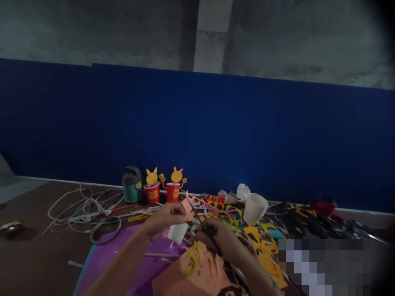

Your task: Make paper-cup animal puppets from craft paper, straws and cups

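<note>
My left hand [166,218] is closed, its fingertips pinching near a small pink paper animal head [187,203]. Just below those fingers is a white paper cup [178,232], tilted. My right hand [215,235] is closed beside it, with a thin dark tool [211,238] in its fingers; the tool's exact shape is unclear. Under both hands lie purple sheets [132,255] and an orange-pink sheet [179,274] with a yellow cut-out [192,260] on it.
Two red cups [152,194] with yellow and orange paper animals stand at the back beside a teal bottle [132,187]. White cables [77,211] and a tape ring [105,230] lie left. A larger white cup [255,209] and yellow paper scraps [268,250] are right.
</note>
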Motion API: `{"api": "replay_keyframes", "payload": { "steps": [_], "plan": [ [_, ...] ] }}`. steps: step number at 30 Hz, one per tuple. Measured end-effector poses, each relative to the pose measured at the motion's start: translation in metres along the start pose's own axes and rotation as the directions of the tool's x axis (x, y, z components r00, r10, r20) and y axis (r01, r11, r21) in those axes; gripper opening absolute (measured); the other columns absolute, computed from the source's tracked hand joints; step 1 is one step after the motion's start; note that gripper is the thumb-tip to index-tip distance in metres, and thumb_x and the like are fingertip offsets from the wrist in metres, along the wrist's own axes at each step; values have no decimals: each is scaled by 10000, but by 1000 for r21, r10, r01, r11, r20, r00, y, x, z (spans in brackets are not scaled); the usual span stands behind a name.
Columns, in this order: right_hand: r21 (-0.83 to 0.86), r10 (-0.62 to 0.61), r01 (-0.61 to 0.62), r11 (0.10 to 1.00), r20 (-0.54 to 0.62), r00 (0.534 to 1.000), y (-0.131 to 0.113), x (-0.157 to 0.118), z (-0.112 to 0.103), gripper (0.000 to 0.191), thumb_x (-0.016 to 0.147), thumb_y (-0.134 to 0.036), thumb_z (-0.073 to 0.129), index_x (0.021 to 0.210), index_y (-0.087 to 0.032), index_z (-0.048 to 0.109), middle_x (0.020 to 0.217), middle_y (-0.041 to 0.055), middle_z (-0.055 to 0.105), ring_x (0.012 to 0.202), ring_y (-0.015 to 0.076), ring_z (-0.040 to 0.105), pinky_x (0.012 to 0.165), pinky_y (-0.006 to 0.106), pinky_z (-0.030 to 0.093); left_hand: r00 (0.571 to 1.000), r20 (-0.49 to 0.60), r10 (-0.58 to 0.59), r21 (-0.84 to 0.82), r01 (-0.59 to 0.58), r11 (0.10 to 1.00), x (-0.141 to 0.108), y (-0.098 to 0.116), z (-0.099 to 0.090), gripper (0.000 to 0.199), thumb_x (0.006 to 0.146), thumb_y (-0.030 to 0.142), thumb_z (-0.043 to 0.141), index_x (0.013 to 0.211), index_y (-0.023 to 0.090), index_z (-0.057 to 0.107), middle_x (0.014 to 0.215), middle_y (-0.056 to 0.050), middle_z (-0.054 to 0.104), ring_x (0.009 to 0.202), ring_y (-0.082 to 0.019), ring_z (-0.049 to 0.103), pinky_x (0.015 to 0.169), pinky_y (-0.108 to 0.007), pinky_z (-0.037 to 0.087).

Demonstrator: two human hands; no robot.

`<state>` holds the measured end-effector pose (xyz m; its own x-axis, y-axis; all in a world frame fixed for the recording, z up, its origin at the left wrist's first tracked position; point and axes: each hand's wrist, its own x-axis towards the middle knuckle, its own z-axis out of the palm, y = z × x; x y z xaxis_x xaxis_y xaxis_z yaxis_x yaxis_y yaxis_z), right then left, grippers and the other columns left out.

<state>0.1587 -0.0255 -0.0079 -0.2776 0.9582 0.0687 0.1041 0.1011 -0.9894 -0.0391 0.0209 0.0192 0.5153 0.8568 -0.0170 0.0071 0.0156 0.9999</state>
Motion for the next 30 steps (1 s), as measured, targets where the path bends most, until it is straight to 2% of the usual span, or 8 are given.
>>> {"api": "replay_keyframes", "payload": {
  "steps": [3, 5, 8, 11, 15, 22, 25, 30],
  "plan": [
    [192, -90, 120, 974, -158, 983, 4, 5, 6, 257, 644, -323, 746, 786, -188, 579, 563, -48, 548, 462, 98, 468, 437, 203, 379, 997, 67, -27, 144, 17, 989, -2, -3, 6, 96, 661, 270, 685, 692, 179, 692, 684, -28, 696, 620, -162, 603, 572, -227, 393],
    [274, -125, 183, 944, -216, 968, 8, 8, 10, 280, 611, -242, 759, 817, -196, 575, 601, -51, 557, 506, 97, 482, 470, 195, 393, 994, 107, -27, 225, 3, 974, -3, -4, 12, 70, 662, 231, 655, 679, 192, 711, 662, -24, 692, 633, -177, 612, 569, -227, 401],
    [292, -131, 200, 935, -242, 962, 9, 8, 13, 272, 608, -178, 746, 819, -193, 575, 590, -60, 539, 515, 88, 470, 489, 187, 382, 999, 33, 28, 291, -36, 956, -2, -6, 22, 81, 647, 171, 622, 649, 191, 701, 643, -13, 672, 640, -176, 605, 578, -227, 412],
    [304, -133, 237, 923, -328, 935, 4, 7, 13, 296, 603, -217, 758, 835, -190, 576, 626, -48, 555, 533, 92, 473, 511, 195, 384, 995, -78, 67, 237, -47, 970, 3, -13, 30, 50, 679, 207, 616, 679, 181, 659, 657, -9, 657, 625, -159, 583, 577, -230, 416],
    [305, -115, 253, 918, -405, 907, -5, 4, 12, 334, 603, -284, 778, 844, -191, 566, 639, -43, 552, 489, 76, 412, 454, 186, 329, 994, -98, 48, 132, -35, 991, 11, -26, 36, 184, 673, 338, 695, 695, 177, 609, 641, 7, 622, 565, -131, 535, 541, -228, 398],
    [293, -129, 254, 922, -386, 914, -8, 3, 12, 346, 608, -341, 791, 825, -196, 564, 669, -35, 537, 513, 80, 414, 489, 199, 360, 992, -106, 67, -166, -84, 983, 15, -30, 40, 246, 632, 330, 754, 632, 169, 569, 612, 16, 614, 578, -107, 528, 580, -213, 376],
    [286, -125, 241, 927, -369, 921, -10, 3, 11, 347, 604, -347, 791, 820, -198, 564, 705, -19, 557, 543, 92, 441, 497, 201, 370, 989, -124, 84, -202, -108, 973, 15, -28, 39, 229, 635, 319, 755, 645, 164, 586, 619, 13, 627, 599, -112, 548, 607, -215, 383],
    [297, -132, 254, 920, -376, 917, -9, 2, 11, 360, 598, -352, 786, 843, -194, 574, 676, -21, 557, 544, 100, 457, 494, 203, 375, 993, -106, 43, -161, -59, 985, 16, -29, 37, 280, 584, 356, 784, 618, 158, 589, 604, 7, 629, 577, -117, 556, 597, -220, 388]
  ]
}}
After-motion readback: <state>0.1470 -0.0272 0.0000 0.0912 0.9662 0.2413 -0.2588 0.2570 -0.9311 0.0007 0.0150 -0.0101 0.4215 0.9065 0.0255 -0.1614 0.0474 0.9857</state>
